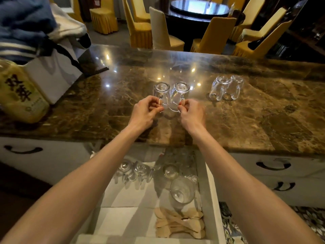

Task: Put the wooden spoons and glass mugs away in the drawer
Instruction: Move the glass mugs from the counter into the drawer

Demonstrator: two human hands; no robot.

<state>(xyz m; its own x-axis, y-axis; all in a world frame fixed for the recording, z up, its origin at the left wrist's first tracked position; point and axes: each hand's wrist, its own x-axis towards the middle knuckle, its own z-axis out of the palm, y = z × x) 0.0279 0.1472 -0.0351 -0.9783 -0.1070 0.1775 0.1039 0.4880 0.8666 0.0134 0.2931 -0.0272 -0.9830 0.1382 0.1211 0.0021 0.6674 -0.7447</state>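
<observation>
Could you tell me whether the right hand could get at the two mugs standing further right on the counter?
Probably not yet: the right hand holds a mug by its handle, though only bare counter lies between it and that pair.

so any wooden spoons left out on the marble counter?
No, the only pale wooden spoons in view lie heaped in the open white drawer, none on the brown marble counter.
</observation>
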